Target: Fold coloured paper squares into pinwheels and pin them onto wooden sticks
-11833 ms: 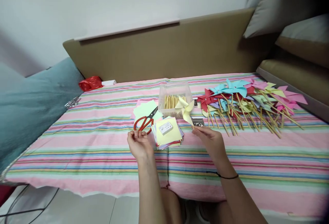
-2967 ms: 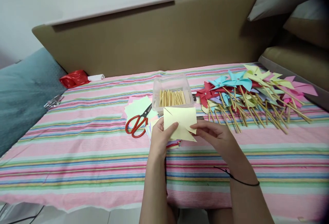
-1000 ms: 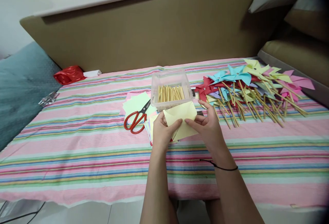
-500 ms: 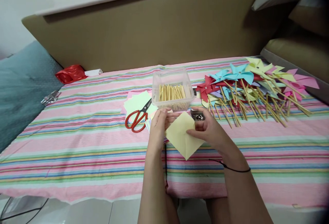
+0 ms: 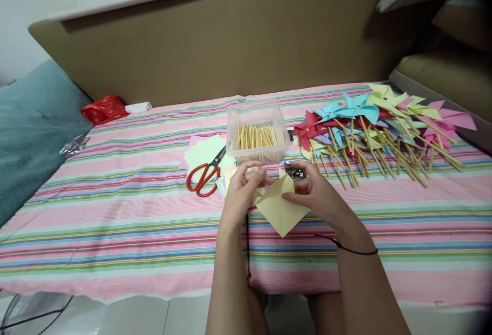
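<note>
A pale yellow square of paper (image 5: pixel 282 214) is held up in front of me, one corner pointing down. My right hand (image 5: pixel 311 189) pinches it from the right, thumb on its near face. My left hand (image 5: pixel 248 186) has its fingers bent at the sheet's upper left, where an edge curls up. Near the top, the paper parts into raised points. Just behind my right fingers sits a small box of shiny metal pins (image 5: pixel 295 173). Red-handled scissors (image 5: pixel 203 179) lie left of my left hand on pastel paper sheets (image 5: pixel 203 151).
A clear plastic box (image 5: pixel 258 109) holds many short wooden sticks (image 5: pixel 255 138). Finished paper pinwheels (image 5: pixel 359 107) on sticks are heaped at the right. A red plastic bag (image 5: pixel 104 110) and a silvery packet (image 5: pixel 74 145) lie far left on the striped cloth (image 5: pixel 126 207).
My left fingers have closed in on the paper's left side, and its upper part has bent into raised points. The sheet shifted slightly right. My right hand keeps its pinch.
</note>
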`<action>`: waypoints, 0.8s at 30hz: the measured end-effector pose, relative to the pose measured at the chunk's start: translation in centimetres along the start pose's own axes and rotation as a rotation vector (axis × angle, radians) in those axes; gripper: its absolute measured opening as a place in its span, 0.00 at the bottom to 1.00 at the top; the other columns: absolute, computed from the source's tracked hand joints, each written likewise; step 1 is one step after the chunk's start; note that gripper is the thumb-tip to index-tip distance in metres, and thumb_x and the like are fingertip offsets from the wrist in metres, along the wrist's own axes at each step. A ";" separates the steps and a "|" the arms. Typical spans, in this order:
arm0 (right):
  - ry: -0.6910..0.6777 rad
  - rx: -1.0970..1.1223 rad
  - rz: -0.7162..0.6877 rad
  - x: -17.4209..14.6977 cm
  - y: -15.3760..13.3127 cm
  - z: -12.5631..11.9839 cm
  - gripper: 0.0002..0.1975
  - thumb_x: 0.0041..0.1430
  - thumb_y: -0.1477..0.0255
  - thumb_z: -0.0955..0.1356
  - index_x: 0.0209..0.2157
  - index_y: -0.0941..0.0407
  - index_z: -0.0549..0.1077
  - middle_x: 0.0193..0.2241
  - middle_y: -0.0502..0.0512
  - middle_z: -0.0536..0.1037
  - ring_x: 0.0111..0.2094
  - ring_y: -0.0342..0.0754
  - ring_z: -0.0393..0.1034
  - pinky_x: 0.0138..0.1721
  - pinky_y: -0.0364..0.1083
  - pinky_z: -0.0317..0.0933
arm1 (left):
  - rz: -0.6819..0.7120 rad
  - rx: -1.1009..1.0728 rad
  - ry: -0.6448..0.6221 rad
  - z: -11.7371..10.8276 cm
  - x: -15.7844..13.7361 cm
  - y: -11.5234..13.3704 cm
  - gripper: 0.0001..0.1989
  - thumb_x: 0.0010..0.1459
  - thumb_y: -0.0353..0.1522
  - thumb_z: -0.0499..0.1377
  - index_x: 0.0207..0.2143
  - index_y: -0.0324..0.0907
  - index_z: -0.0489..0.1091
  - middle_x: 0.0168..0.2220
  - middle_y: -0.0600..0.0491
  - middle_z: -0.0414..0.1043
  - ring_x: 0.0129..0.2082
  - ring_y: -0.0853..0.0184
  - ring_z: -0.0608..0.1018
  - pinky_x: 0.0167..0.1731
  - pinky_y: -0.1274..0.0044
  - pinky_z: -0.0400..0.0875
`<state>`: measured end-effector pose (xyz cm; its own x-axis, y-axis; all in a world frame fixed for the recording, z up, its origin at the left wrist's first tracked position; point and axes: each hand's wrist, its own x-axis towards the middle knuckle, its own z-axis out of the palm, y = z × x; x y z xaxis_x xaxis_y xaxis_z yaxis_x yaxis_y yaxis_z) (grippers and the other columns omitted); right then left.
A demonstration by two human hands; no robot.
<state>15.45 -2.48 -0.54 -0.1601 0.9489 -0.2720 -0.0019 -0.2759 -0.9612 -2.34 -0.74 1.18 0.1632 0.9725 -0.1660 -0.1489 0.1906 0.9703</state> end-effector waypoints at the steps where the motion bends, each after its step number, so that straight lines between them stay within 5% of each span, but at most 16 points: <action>1: 0.007 -0.004 -0.006 0.0 0.0 0.0 0.35 0.47 0.71 0.73 0.53 0.49 0.55 0.27 0.50 0.80 0.31 0.54 0.77 0.30 0.49 0.68 | 0.007 0.008 -0.003 0.0 0.0 0.0 0.16 0.54 0.42 0.61 0.41 0.43 0.67 0.26 0.54 0.76 0.27 0.68 0.76 0.28 0.79 0.66; 9: -0.001 -0.062 -0.007 0.4 0.6 0.0 0.35 0.45 0.73 0.73 0.53 0.48 0.56 0.26 0.50 0.80 0.29 0.54 0.77 0.28 0.48 0.67 | 0.146 0.145 -0.076 -0.1 0.3 -0.8 0.12 0.47 0.32 0.67 0.37 0.41 0.74 0.33 0.52 0.75 0.34 0.68 0.75 0.36 0.77 0.68; 13: -0.032 -0.027 0.006 0.3 0.6 0.0 0.36 0.45 0.73 0.74 0.54 0.49 0.56 0.26 0.50 0.80 0.28 0.53 0.77 0.27 0.47 0.67 | 0.171 0.257 -0.088 -0.4 0.4 -1.0 0.03 0.52 0.30 0.62 0.30 0.40 0.74 0.31 0.51 0.75 0.32 0.68 0.74 0.34 0.76 0.67; 19: 0.021 0.072 -0.006 0.1 0.1 -0.1 0.36 0.44 0.70 0.75 0.53 0.50 0.57 0.26 0.50 0.80 0.29 0.52 0.77 0.29 0.47 0.68 | 0.265 0.342 -0.223 -0.5 0.0 -0.3 0.04 0.55 0.31 0.61 0.32 0.40 0.75 0.39 0.48 0.75 0.41 0.64 0.75 0.42 0.73 0.68; 24: 0.030 0.118 -0.013 0.0 -0.2 0.0 0.38 0.43 0.69 0.76 0.54 0.50 0.57 0.27 0.51 0.81 0.30 0.52 0.77 0.30 0.48 0.69 | 0.310 0.329 -0.178 -0.3 0.2 -0.3 0.03 0.51 0.30 0.64 0.28 0.40 0.75 0.35 0.48 0.76 0.38 0.65 0.76 0.42 0.73 0.69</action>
<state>15.46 -2.42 -0.35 -0.1295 0.9563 -0.2622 -0.1199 -0.2775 -0.9532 -2.51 -0.56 0.77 0.3284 0.9335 0.1441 0.0945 -0.1843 0.9783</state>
